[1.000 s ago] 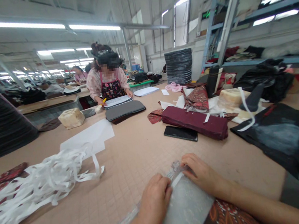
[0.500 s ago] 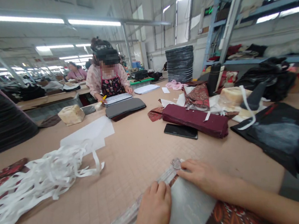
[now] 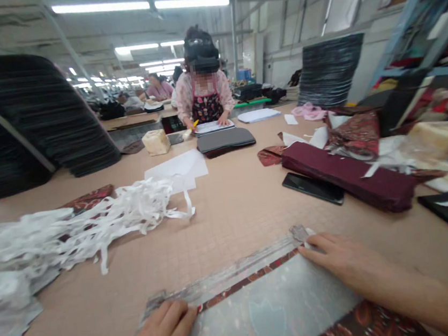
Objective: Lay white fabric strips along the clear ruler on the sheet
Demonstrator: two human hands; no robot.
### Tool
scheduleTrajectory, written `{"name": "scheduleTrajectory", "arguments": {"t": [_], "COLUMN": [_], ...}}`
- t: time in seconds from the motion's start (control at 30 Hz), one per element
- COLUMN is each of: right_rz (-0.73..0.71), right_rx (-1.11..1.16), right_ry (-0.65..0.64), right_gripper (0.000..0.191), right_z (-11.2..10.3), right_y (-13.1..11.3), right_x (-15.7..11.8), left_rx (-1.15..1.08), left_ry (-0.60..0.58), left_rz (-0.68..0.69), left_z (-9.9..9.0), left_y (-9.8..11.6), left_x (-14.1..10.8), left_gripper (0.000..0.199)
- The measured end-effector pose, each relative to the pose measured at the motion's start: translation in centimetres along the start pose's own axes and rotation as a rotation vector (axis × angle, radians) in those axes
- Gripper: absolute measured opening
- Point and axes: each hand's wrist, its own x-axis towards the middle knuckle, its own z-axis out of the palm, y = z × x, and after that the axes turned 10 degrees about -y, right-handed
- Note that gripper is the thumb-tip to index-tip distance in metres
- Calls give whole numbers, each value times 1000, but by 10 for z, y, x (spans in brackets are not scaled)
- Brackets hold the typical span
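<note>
A patterned brown-and-red fabric piece (image 3: pixel 359 328) lies at the table's near edge, with a pale, see-through sheet (image 3: pixel 241 317) over much of it. Along its far side runs a clear, ruler-like strip (image 3: pixel 235 270) with bunched, tape-like wrapping at both ends. My left hand (image 3: pixel 165 325) has its fingers curled together over the strip's left end. At the other end, my right hand (image 3: pixel 335 255) pinches the strip's corner between thumb and fingers. A narrow band of the fabric shows between strip and sheet.
White tapes (image 3: pixel 131 208) lie tangled on the left, before tall dark stacks (image 3: pixel 43 113). A phone (image 3: pixel 313 188) rests against a maroon fabric bundle (image 3: pixel 350 175). Across the table a co-worker (image 3: pixel 205 94) leans over white sheets, near grey panels (image 3: pixel 225 142) and a yellowish block (image 3: pixel 155 142).
My left hand has slid left along the strip to its far left end, uncovering the sheet's middle. My right hand stays at the right end. The view has turned left.
</note>
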Motion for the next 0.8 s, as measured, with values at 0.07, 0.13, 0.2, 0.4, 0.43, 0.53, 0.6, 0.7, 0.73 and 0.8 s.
{"name": "scheduleTrajectory", "arguments": {"t": [0.07, 0.13, 0.2, 0.4, 0.43, 0.53, 0.6, 0.7, 0.73, 0.8], "right_rz": [-39, -81, -157, -575, -610, -666, -670, -741, -785, -854], "right_rx": [-47, -72, -29, 242, 250, 232, 221, 185, 161, 124], "right_ry": [-40, -80, -94, -18, 8, 38, 31, 94, 140, 201], "right_gripper": [38, 32, 28, 24, 23, 23, 21, 20, 21, 22], "right_z": [0, -4, -10, -14, -11, 0, 7, 15, 16, 16], "right_y": [4, 0, -20, -134, -148, -174, -179, -179, -178, -176], "right_x": [7, 25, 50, 116, 123, 139, 146, 149, 148, 147], "left_rx": [54, 87, 106, 212, 216, 160, 70, -74, -113, -183], "left_ry": [31, 16, 14, 54, 56, 36, 14, 48, 72, 128], "left_rz": [-14, -49, -80, -123, -126, -188, -271, -399, -441, -522], "left_z": [-3, -4, -3, 4, 4, 1, -1, -1, 0, 4], "left_y": [-5, -5, -1, 19, 21, 23, 21, 16, 15, 14], "left_x": [-14, -20, -20, -24, -27, -40, -49, -57, -58, -58], "left_gripper": [40, 34, 28, 25, 24, 23, 22, 17, 16, 15]}}
